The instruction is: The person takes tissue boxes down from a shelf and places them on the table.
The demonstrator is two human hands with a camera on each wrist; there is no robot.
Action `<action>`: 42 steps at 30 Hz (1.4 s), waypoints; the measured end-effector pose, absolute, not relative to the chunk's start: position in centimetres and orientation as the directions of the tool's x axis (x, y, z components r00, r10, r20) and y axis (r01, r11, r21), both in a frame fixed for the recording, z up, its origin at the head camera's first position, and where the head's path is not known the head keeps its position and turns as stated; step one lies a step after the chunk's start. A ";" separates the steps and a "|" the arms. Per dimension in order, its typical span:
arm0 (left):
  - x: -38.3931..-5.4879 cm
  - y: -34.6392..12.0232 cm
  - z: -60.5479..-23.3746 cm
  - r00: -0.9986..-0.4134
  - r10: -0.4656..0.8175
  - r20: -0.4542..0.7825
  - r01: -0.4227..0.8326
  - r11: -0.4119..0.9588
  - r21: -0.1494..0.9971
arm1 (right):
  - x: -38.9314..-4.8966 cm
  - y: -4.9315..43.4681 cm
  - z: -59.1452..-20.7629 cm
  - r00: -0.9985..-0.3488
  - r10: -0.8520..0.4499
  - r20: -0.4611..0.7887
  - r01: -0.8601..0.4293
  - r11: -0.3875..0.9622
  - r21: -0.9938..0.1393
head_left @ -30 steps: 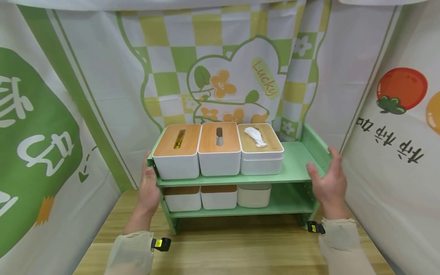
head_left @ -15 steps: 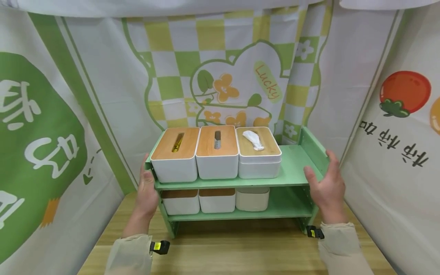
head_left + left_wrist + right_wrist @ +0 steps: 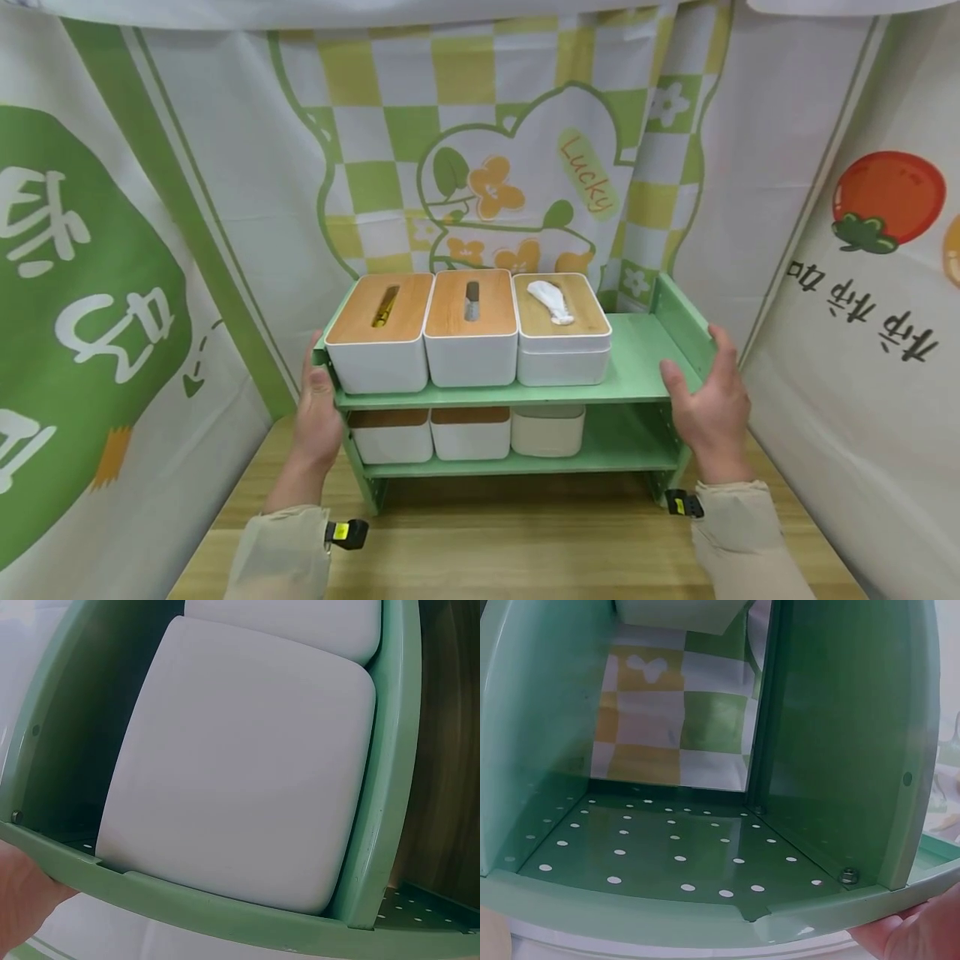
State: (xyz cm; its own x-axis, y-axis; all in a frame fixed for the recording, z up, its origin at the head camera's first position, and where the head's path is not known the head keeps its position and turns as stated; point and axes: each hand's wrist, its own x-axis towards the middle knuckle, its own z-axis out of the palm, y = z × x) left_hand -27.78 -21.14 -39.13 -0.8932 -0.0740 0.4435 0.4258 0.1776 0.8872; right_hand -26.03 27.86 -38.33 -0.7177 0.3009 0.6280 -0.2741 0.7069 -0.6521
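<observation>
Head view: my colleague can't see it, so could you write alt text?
A person's left hand and right hand are at opposite ends of a green two-level shelf. Three wood-topped boxes stand above; two white boxes and a cream container below.

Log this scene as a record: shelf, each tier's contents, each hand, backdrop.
Shelf: green two-tier shelf on a wood-grain table
Upper tier: left box, middle box, right box, all white with wood-toned lids; white tissue-like piece on the right lid
Lower tier: two brown-topped white boxes, one cream box
Left hand: touches the shelf's left end
Right hand: touches the shelf's right end
Backdrop: checked curtain reading "Lucky"
</observation>
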 end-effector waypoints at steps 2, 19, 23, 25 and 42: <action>-27.8 -21.1 -39.1 -0.892 -0.074 0.446 0.428 0.181 0.886 | -26.1 27.8 -38.3 -0.711 0.302 0.635 -0.276 0.711 -0.647; -27.5 -21.2 -39.0 -0.901 -0.073 0.427 0.405 0.208 0.890 | -26.6 27.7 -38.6 -0.723 0.300 0.622 -0.259 0.718 -0.646; -27.7 -21.2 -39.2 -0.904 -0.075 0.420 0.397 0.211 0.893 | -26.4 27.7 -38.5 -0.723 0.302 0.621 -0.250 0.724 -0.643; -27.8 -21.2 -39.2 -0.902 -0.082 0.424 0.401 0.206 0.893 | -26.4 27.7 -38.4 -0.723 0.301 0.622 -0.251 0.724 -0.643; -27.5 -21.1 -39.0 -0.893 -0.064 0.445 0.424 0.211 0.881 | -26.7 27.9 -38.6 -0.694 0.304 0.653 -0.272 0.729 -0.628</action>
